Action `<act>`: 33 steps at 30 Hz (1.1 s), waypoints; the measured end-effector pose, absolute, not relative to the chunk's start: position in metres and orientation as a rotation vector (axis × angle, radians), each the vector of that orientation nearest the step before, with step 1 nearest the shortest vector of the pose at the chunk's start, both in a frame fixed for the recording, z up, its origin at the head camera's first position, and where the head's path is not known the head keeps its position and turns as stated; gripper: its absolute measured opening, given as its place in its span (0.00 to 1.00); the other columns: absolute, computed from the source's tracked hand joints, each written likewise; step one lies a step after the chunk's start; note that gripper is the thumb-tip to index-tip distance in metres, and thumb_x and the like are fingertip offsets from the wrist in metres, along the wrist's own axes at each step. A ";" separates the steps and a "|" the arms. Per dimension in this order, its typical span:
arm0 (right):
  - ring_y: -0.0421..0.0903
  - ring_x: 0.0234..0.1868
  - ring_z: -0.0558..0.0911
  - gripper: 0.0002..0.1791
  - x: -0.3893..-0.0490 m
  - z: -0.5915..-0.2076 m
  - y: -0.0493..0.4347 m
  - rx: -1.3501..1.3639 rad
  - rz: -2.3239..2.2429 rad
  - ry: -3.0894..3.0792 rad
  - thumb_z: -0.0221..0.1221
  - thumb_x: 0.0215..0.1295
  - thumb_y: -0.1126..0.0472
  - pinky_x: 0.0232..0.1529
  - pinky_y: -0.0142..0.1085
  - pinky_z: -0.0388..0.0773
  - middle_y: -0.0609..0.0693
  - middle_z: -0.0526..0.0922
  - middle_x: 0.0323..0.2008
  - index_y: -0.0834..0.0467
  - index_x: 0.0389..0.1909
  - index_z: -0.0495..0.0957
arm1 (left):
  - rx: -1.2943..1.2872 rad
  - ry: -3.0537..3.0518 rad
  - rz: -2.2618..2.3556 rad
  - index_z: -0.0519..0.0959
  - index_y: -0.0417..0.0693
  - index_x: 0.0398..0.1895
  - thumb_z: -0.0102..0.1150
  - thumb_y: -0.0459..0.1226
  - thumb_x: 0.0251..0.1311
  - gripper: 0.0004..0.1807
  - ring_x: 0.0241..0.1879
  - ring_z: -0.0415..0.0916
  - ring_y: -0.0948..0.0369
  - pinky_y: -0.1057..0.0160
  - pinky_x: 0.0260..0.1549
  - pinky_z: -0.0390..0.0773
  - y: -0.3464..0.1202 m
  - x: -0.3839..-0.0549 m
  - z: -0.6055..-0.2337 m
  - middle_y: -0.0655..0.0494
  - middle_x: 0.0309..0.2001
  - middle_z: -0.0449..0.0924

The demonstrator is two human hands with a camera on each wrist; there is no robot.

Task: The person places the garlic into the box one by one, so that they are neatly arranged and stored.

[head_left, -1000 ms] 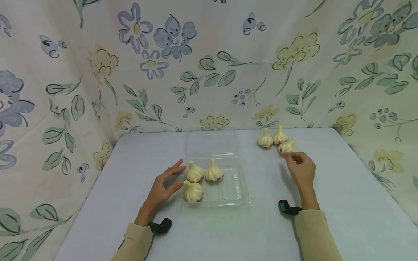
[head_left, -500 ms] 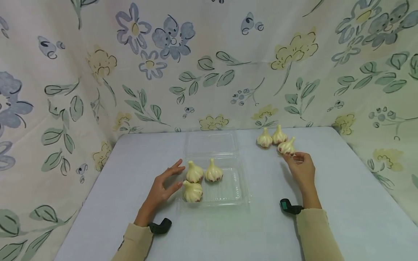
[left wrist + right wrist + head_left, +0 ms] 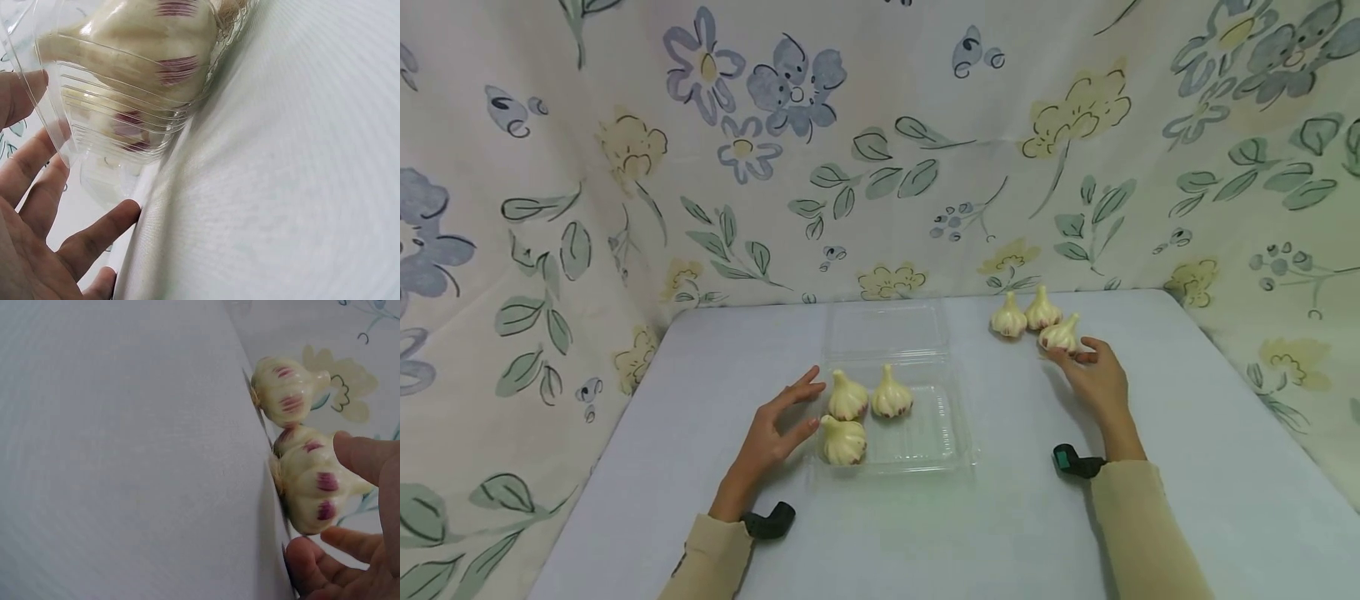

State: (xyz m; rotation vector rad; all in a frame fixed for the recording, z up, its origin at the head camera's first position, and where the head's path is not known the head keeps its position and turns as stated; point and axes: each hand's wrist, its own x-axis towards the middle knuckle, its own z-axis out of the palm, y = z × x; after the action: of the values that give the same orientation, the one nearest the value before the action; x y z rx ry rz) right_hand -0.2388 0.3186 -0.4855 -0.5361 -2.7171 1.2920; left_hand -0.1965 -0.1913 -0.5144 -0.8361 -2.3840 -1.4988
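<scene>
Table (image 3: 1015,533) fills the lower frame, clear box (image 3: 928,433) at centre. Left of it my left hand (image 3: 775,423) spreads, holding nothing; at right my right hand (image 3: 1096,382) has thumb and fingers parted about a tilted garlic (image 3: 1058,335), whether gripping I can't tell. Two garlics (image 3: 1009,318) sit just up-left, three boxed garlics (image 3: 892,396) at centre.

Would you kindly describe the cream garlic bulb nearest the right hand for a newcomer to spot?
On the white table, right of the open clear plastic container, three cream, purple-streaked bulbs cluster. Pick the one nearest the bare right hand: its neck leans right, while its neighbours stand upright.
</scene>
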 end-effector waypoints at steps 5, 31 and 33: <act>0.64 0.60 0.75 0.53 -0.247 -0.484 0.326 -0.459 1.186 -2.811 0.53 0.66 0.27 0.55 0.56 0.72 0.67 0.76 0.61 0.65 0.77 0.58 | -0.825 -2.388 -1.506 0.76 0.46 0.67 0.64 0.29 0.62 0.27 0.77 0.61 0.65 0.71 0.73 0.53 -0.192 -0.197 -0.514 0.49 0.77 0.64; 0.63 0.58 0.75 0.56 -0.255 -0.480 0.331 -0.526 1.073 -2.933 0.51 0.61 0.21 0.51 0.58 0.72 0.65 0.74 0.62 0.62 0.75 0.61 | -0.861 -2.353 -1.523 0.76 0.43 0.66 0.63 0.27 0.62 0.27 0.77 0.61 0.61 0.73 0.72 0.57 -0.190 -0.197 -0.514 0.44 0.77 0.64; 0.63 0.59 0.75 0.57 -0.254 -0.482 0.331 -0.521 1.090 -2.915 0.52 0.61 0.21 0.53 0.58 0.71 0.66 0.74 0.63 0.62 0.75 0.61 | -0.864 -2.353 -1.514 0.76 0.43 0.66 0.64 0.27 0.62 0.27 0.77 0.61 0.61 0.73 0.72 0.57 -0.190 -0.197 -0.515 0.43 0.76 0.64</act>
State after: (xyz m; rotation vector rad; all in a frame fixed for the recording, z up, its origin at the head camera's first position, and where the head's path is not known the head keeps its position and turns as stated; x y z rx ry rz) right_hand -0.2537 0.3306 -0.4818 -0.5214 -2.9153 1.0895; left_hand -0.1972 -0.1905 -0.5145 -0.8641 -2.3528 -1.5135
